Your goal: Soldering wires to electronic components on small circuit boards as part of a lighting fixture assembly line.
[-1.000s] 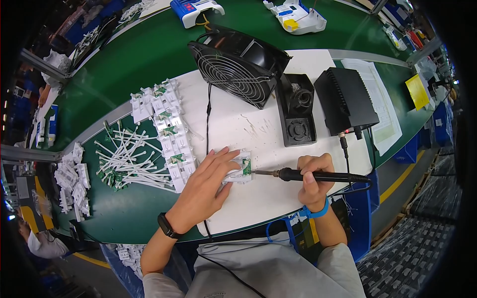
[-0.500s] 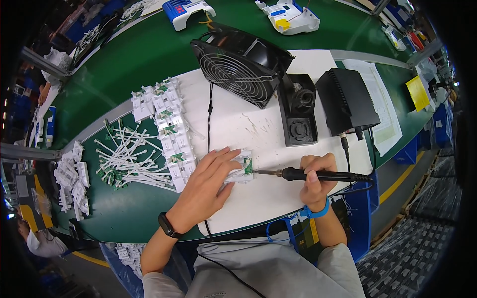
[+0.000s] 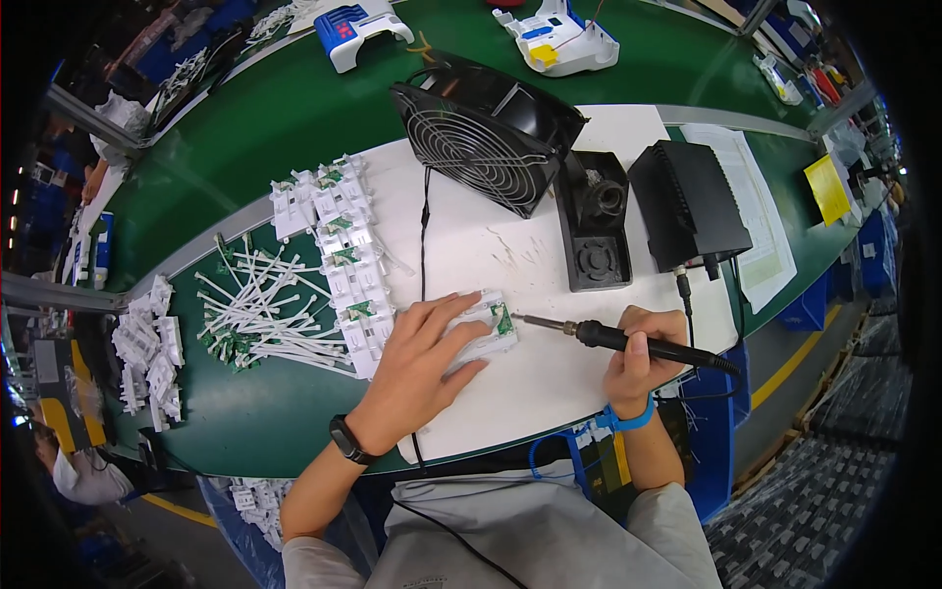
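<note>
Housing (image 3: 497,342) of white plastic, pinned under one hand near the table's (image 3: 235,412) front edge, soldering iron (image 3: 603,335) alongside.

Blocky and pale, with one small green circuit board (image 3: 501,318) along its right side, it lies on a white sheet (image 3: 549,393). One iron, one caged black fan (image 3: 481,147), one black holder (image 3: 595,257) and one black box (image 3: 690,201) are out, the last three toward the table's far edge; a row of similar housings (image 3: 350,281) and a heap of white cables (image 3: 280,329), too crowded to count, lie toward its left edge. The left hand (image 3: 417,348) covers the housing, fingers loosely spread and touching it. The right hand's (image 3: 643,355) fingers are closed around the iron's handle; the tip sits just beside the board, contact too fine to tell.
</note>
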A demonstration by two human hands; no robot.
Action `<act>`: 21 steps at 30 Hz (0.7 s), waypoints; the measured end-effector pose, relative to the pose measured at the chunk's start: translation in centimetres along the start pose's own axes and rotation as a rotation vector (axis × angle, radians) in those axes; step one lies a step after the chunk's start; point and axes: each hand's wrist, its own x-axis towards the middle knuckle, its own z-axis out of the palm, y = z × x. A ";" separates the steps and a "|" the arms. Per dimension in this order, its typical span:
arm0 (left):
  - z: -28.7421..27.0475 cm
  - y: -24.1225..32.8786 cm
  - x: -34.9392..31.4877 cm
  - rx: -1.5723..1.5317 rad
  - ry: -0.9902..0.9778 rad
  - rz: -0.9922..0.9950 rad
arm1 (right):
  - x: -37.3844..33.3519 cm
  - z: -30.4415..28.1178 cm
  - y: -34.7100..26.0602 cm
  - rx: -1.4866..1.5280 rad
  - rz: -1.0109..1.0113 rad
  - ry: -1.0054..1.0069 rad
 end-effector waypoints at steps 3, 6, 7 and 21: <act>1.1 -0.1 0.0 0.075 0.100 0.020 | 0.1 0.2 -0.1 -0.027 0.012 0.104; 2.5 -0.1 -0.2 0.176 0.184 0.033 | 0.1 0.4 -0.1 -0.057 0.023 0.143; 2.9 -0.1 -0.2 0.218 0.208 0.036 | 0.1 0.3 -0.1 -0.075 0.028 0.166; 3.6 2.6 -1.3 0.182 0.140 -0.052 | -0.7 -0.4 0.0 0.081 0.050 -0.064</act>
